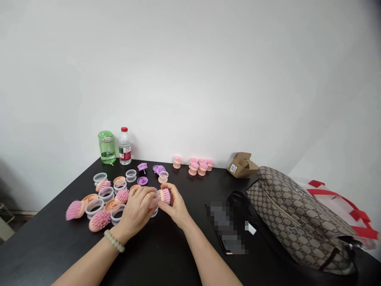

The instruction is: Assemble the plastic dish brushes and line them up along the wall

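Note:
My left hand (137,208) and my right hand (176,204) meet above the black table, both closed around one round scrub brush (166,196). Its pink bristles point to the right, and a translucent part shows on its left side, partly covered by my fingers. Left of my hands lie loose pieces: pink bristle heads (100,220), clear rings (94,208) and orange discs (89,197). Purple pieces, such as a bristle head (142,167) and a disc (142,181), lie behind them. Several assembled pink brushes (193,169) stand near the wall.
A green container (106,147) and a water bottle (125,146) stand at the back left. An open cardboard box (243,165) is at the back right. A patterned bag (297,218) lies on the right, beside a blurred dark flat object (226,228) and a red-handled bag (336,198).

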`<move>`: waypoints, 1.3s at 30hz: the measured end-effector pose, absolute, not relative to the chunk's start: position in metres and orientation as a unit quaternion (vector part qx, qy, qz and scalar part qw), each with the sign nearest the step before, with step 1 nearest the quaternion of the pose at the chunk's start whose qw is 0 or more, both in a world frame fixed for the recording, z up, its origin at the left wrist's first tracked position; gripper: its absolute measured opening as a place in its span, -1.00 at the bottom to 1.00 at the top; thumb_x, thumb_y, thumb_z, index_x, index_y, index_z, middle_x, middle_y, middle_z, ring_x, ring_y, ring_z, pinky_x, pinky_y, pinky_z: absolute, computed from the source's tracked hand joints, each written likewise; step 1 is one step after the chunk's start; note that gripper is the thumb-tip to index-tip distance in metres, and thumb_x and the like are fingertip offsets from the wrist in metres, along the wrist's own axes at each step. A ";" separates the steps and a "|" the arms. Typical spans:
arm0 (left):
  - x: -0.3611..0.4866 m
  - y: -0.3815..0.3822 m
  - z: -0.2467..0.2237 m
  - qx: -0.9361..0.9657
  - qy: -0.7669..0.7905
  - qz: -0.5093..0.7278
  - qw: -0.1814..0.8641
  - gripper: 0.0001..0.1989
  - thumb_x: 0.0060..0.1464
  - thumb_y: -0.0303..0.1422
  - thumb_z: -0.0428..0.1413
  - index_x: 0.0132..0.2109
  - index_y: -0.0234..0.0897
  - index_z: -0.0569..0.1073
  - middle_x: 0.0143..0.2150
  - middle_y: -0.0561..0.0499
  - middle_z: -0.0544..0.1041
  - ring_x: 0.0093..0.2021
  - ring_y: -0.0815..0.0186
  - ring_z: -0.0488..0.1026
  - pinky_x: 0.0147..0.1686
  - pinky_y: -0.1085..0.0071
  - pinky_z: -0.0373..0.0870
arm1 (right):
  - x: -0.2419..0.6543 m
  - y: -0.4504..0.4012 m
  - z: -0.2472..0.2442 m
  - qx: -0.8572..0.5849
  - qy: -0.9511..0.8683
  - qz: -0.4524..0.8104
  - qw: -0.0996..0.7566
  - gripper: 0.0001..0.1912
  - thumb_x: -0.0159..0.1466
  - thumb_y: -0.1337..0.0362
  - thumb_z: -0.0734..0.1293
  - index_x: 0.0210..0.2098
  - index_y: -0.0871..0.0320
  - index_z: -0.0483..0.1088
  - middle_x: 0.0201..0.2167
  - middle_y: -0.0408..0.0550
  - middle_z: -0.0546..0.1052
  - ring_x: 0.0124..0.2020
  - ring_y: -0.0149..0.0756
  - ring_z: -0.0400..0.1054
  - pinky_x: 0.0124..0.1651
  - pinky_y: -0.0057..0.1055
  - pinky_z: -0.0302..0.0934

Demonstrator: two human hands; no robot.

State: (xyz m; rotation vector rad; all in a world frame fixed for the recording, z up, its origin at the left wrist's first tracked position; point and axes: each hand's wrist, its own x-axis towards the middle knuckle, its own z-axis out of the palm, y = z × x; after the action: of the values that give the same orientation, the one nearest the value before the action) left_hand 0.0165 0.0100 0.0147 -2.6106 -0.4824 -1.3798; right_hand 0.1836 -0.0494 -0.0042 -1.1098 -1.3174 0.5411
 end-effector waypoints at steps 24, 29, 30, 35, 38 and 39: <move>0.017 0.011 0.011 -0.885 -0.171 -0.430 0.056 -0.81 0.19 -0.48 0.08 -0.05 -0.25 0.32 -0.05 -0.15 0.54 -0.04 0.08 0.47 -0.04 0.10 0.30 | 0.185 -0.049 -0.006 -0.506 -0.552 0.273 0.604 -0.49 0.09 0.17 0.48 0.02 0.10 0.39 -0.16 -0.06 0.54 -0.23 -0.23 0.43 -0.15 -0.32 0.34; 0.017 0.008 0.009 -0.880 -0.193 -0.433 -0.042 -0.72 0.15 -0.43 0.12 0.00 -0.23 0.28 -0.06 -0.13 0.51 -0.04 0.08 0.46 -0.04 0.11 0.35 | 0.186 -0.052 0.002 -0.474 -0.551 0.305 0.616 -0.43 0.00 0.26 0.54 0.00 0.09 0.40 -0.11 -0.06 0.51 -0.18 -0.24 0.43 -0.10 -0.34 0.33; 0.016 0.007 0.011 -0.876 -0.205 -0.430 -0.076 -0.70 0.13 -0.40 0.14 0.00 -0.22 0.28 -0.08 -0.12 0.51 -0.06 0.09 0.47 -0.07 0.13 0.37 | 0.187 -0.053 0.003 -0.464 -0.550 0.313 0.620 -0.43 -0.01 0.27 0.55 0.00 0.07 0.40 -0.10 -0.06 0.50 -0.15 -0.22 0.43 -0.07 -0.33 0.33; 0.012 0.001 0.027 -0.832 -0.239 -0.404 -0.295 -0.59 -0.02 -0.34 0.24 -0.04 -0.21 0.28 -0.13 -0.04 0.48 -0.15 0.16 0.48 -0.18 0.25 0.41 | 0.189 -0.057 0.006 -0.403 -0.540 0.366 0.642 -0.34 -0.09 0.27 0.62 -0.01 0.01 0.41 -0.09 -0.08 0.50 -0.11 -0.21 0.44 -0.07 -0.35 0.35; 0.010 0.000 0.033 -0.769 -0.231 -0.384 -0.456 -0.56 -0.02 -0.32 0.22 -0.01 -0.22 0.26 -0.33 0.09 0.45 -0.37 0.28 0.46 -0.35 0.36 0.39 | 0.188 -0.060 0.009 -0.382 -0.557 0.374 0.635 -0.34 -0.10 0.25 0.64 -0.02 -0.01 0.43 -0.08 -0.08 0.51 -0.10 -0.19 0.45 -0.08 -0.36 0.36; 0.010 0.000 0.034 -0.740 -0.229 -0.368 -0.514 -0.58 0.00 -0.30 0.20 -0.01 -0.22 0.27 -0.41 0.13 0.42 -0.47 0.33 0.42 -0.43 0.40 0.36 | 0.187 -0.061 0.010 -0.380 -0.569 0.370 0.628 -0.35 -0.09 0.25 0.64 -0.02 -0.01 0.44 -0.08 -0.08 0.51 -0.09 -0.18 0.45 -0.07 -0.35 0.37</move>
State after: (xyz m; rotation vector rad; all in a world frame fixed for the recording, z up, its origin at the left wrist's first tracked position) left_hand 0.0104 -0.0003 0.0340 -3.6406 -1.1289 -1.8122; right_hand 0.1870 -0.0615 0.0098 -0.8706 -1.3045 0.8475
